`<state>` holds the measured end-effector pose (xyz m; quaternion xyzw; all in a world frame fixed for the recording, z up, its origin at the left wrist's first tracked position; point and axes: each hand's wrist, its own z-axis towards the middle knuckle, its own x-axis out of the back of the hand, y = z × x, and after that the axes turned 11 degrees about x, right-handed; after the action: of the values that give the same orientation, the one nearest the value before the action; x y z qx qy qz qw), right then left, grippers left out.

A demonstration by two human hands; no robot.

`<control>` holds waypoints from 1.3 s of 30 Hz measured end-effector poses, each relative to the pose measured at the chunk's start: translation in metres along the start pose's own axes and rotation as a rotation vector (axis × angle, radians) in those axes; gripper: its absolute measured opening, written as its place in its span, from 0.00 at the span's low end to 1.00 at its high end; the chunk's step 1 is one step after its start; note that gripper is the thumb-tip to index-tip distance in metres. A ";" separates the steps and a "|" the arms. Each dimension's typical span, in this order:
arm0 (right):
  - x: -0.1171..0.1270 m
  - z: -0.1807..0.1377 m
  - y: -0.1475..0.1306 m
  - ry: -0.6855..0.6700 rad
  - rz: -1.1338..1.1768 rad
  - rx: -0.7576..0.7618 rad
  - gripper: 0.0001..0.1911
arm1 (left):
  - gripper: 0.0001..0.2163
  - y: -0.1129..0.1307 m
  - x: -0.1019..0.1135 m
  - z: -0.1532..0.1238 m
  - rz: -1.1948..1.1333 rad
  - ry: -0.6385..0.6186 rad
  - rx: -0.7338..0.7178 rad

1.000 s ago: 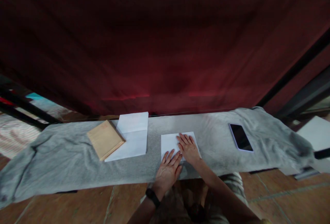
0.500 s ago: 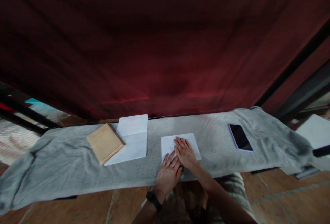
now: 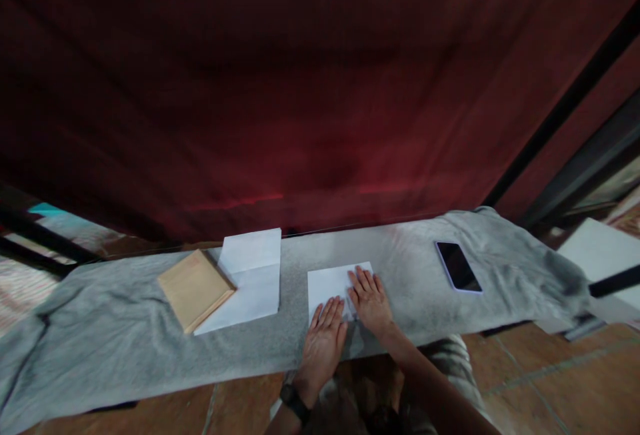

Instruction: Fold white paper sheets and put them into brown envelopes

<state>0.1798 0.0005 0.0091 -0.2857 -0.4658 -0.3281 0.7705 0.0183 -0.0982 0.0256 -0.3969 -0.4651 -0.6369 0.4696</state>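
A small white sheet of paper (image 3: pixel 327 283), seemingly folded, lies flat on the grey cloth (image 3: pixel 410 268) in front of me. My left hand (image 3: pixel 324 338) rests flat on its near left part, fingers stretched out. Over the right side of the paper, my right hand (image 3: pixel 370 300) presses down flat with its fingers slightly spread. Both hands hide part of the paper's near edge. A dark wristband (image 3: pixel 296 403) is on my left wrist.
To the left, a tan book-like block (image 3: pixel 195 288) overlaps larger creased white sheets (image 3: pixel 255 281). A phone (image 3: pixel 459 267) in a purple case lies on the right. Behind hangs a dark red curtain (image 3: pixel 320 101); brown floor tiles (image 3: pixel 240 405) show below.
My right hand has slid rightward across the paper, away from the left hand, which stays near its left part. The whole view has shifted slightly.
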 end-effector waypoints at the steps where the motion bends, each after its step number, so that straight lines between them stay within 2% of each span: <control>1: 0.000 0.000 0.000 -0.001 0.003 -0.003 0.26 | 0.24 0.002 -0.003 0.004 -0.006 0.008 0.027; 3: -0.001 0.000 0.000 -0.008 0.008 -0.004 0.26 | 0.24 0.008 -0.009 0.015 -0.012 0.003 0.067; 8: -0.001 -0.001 0.001 -0.007 0.011 -0.007 0.26 | 0.24 0.021 -0.020 0.051 0.010 -0.100 0.149; 12: 0.002 0.000 -0.001 -0.001 0.009 0.002 0.26 | 0.26 0.013 -0.027 0.067 0.035 -0.057 0.205; 18: 0.005 0.002 -0.002 -0.009 0.004 -0.020 0.24 | 0.27 -0.012 -0.034 0.058 0.036 0.171 0.260; 21: 0.005 0.003 -0.002 -0.020 -0.012 -0.025 0.24 | 0.28 -0.021 -0.031 0.048 0.083 0.213 0.332; 24: 0.006 0.003 -0.002 -0.042 -0.024 -0.025 0.24 | 0.27 -0.025 -0.026 0.041 0.143 0.209 0.402; 29: 0.005 0.005 -0.003 -0.058 -0.020 -0.049 0.24 | 0.27 -0.022 -0.020 0.038 0.172 0.192 0.431; 33: -0.003 0.012 -0.020 -0.038 -0.012 -0.126 0.24 | 0.27 -0.019 -0.017 0.039 0.184 0.174 0.441; 39: -0.016 0.015 -0.049 -0.013 0.075 0.024 0.23 | 0.26 -0.020 -0.014 0.038 0.217 0.114 0.421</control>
<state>0.1283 -0.0148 0.0078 -0.2959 -0.4635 -0.2916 0.7827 0.0054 -0.0557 0.0173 -0.3014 -0.5148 -0.4931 0.6332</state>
